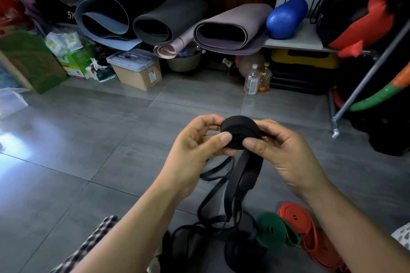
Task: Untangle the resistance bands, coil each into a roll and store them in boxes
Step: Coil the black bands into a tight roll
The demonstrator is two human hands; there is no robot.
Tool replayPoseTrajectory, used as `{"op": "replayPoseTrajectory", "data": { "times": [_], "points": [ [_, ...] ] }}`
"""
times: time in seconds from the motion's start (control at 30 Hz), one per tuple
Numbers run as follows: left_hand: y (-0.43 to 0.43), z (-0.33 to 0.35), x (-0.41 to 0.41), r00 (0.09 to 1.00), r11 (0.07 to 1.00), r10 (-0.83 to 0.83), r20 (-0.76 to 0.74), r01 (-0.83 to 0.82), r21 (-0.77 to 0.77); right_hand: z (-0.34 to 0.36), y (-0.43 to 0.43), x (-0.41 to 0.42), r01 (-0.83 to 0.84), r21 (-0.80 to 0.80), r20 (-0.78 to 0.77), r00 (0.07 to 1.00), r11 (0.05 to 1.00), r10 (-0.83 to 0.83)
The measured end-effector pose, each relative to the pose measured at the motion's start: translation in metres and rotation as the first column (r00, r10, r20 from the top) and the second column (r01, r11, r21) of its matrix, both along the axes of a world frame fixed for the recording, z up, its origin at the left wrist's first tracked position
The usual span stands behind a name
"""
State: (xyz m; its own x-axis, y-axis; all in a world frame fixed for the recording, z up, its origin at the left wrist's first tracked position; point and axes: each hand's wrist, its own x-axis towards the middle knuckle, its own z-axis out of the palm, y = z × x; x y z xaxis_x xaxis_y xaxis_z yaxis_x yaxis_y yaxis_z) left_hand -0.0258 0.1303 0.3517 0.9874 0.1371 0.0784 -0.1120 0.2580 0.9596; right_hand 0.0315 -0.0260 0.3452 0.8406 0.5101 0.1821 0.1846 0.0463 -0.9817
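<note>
A partly coiled black resistance band (240,131) is held up over the grey floor. My left hand (199,139) pinches the roll from the left, thumb on its face. My right hand (281,146) grips it from the right, thumb pressed on the coil. The band's loose tail (244,179) hangs down to a pile of tangled black bands (213,228) on the floor. A coiled green band (273,230) and a red band (299,219) lie to the right of the pile.
Rolled yoga mats (168,22) and a blue foam roller (286,17) line a shelf ahead. A cardboard box with a clear lid (137,68), a green box (28,60) and bottles (253,80) stand on the floor below. A metal rack leg (355,95) stands at the right.
</note>
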Motion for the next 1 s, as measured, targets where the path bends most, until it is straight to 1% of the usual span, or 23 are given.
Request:
{"op": "replayPoseTrajectory", "data": {
  "times": [0.07,0.13,0.17,0.2,0.23,0.27,0.3,0.33,0.37,0.4,0.43,0.5,0.6,0.7,0.73,0.77,0.8,0.83,0.87,0.9,0.93,0.97,1.0],
  "points": [
    [-0.002,-0.002,-0.001,0.999,0.992,-0.024,0.027,0.027,-0.119,0.0,0.002,-0.001,0.009,0.085,-0.085,0.996,0.996,-0.002],
    [0.0,0.0,-0.001,0.999,0.989,-0.053,-0.009,0.052,-0.14,0.003,0.001,-0.001,0.02,0.103,-0.112,0.994,0.994,-0.008],
    [0.002,0.0,0.0,0.997,0.997,-0.063,-0.041,0.061,-0.047,0.005,-0.001,0.0,0.036,0.038,-0.038,0.999,0.999,-0.035],
    [0.005,0.0,0.001,0.996,0.986,-0.053,-0.066,0.062,0.154,0.005,-0.005,0.002,0.069,-0.098,0.106,0.993,0.993,-0.058],
    [0.008,-0.001,0.002,0.998,0.905,-0.027,-0.058,0.049,0.423,0.004,-0.008,0.004,0.12,-0.265,0.266,0.963,0.957,-0.047],
    [0.01,-0.001,0.003,1.0,0.77,-0.016,-0.023,0.027,0.637,0.003,-0.01,0.006,0.168,-0.389,0.383,0.924,0.906,-0.007],
    [0.011,-0.002,0.004,1.0,0.678,-0.017,0.021,-0.004,0.735,0.001,-0.011,0.007,0.186,-0.452,0.43,0.902,0.873,0.03],
    [0.01,-0.001,0.005,0.999,0.67,-0.015,0.049,-0.027,0.742,0.001,-0.01,0.006,0.17,-0.459,0.418,0.907,0.872,0.042],
    [0.008,-0.001,0.004,0.998,0.722,0.002,0.06,-0.043,0.691,0.001,-0.009,0.005,0.141,-0.421,0.379,0.925,0.896,0.032],
    [0.006,0.0,0.004,0.998,0.811,0.027,0.053,-0.053,0.583,0.002,-0.008,0.004,0.1,-0.341,0.304,0.953,0.935,0.009],
    [0.003,0.002,0.004,0.998,0.896,0.047,0.03,-0.055,0.44,0.004,-0.008,0.003,0.057,-0.238,0.208,0.978,0.97,-0.007],
    [-0.002,0.002,0.004,0.998,0.982,0.056,0.0,-0.055,0.179,0.005,-0.006,0.003,0.021,-0.061,0.051,0.999,0.998,-0.018],
    [-0.014,-0.002,0.004,1.0,0.999,0.01,0.004,-0.01,-0.045,0.004,-0.003,-0.001,0.042,0.106,-0.092,0.995,0.993,-0.033],
    [-0.022,-0.004,0.003,0.997,0.982,-0.068,-0.028,0.062,-0.179,0.002,-0.002,0.0,0.074,0.134,-0.118,0.991,0.988,-0.058],
    [-0.021,-0.003,0.003,0.995,0.988,-0.086,-0.053,0.078,-0.132,0.002,-0.004,0.001,0.08,0.115,-0.104,0.992,0.99,-0.068],
    [-0.018,-0.002,0.004,0.994,0.996,-0.085,-0.072,0.086,0.005,0.002,-0.007,0.003,0.087,0.069,-0.063,0.995,0.994,-0.082],
    [-0.013,0.0,0.006,0.994,0.974,-0.077,-0.08,0.092,0.209,0.001,-0.008,0.004,0.099,-0.017,0.02,0.995,0.995,-0.098],
    [-0.008,0.001,0.008,0.996,0.904,-0.055,-0.069,0.079,0.42,-0.001,-0.009,0.004,0.116,-0.131,0.137,0.986,0.985,-0.098],
    [-0.004,0.001,0.009,0.998,0.804,-0.046,-0.031,0.055,0.592,-0.003,-0.009,0.003,0.139,-0.24,0.256,0.964,0.961,-0.076],
    [-0.002,0.001,0.009,0.998,0.72,-0.057,0.02,0.028,0.694,-0.005,-0.008,0.002,0.172,-0.314,0.351,0.935,0.934,-0.054],
    [-0.003,0.001,0.009,0.996,0.683,-0.071,0.06,0.005,0.73,-0.005,-0.007,0.001,0.19,-0.342,0.398,0.916,0.92,-0.041],
    [-0.004,0.001,0.009,0.994,0.703,-0.066,0.082,-0.012,0.711,-0.004,-0.006,0.001,0.188,-0.327,0.402,0.915,0.926,-0.044],
    [-0.006,0.002,0.008,0.997,0.772,-0.039,0.073,-0.016,0.635,-0.002,-0.006,0.002,0.164,-0.286,0.372,0.927,0.944,-0.049]
  ]
}}
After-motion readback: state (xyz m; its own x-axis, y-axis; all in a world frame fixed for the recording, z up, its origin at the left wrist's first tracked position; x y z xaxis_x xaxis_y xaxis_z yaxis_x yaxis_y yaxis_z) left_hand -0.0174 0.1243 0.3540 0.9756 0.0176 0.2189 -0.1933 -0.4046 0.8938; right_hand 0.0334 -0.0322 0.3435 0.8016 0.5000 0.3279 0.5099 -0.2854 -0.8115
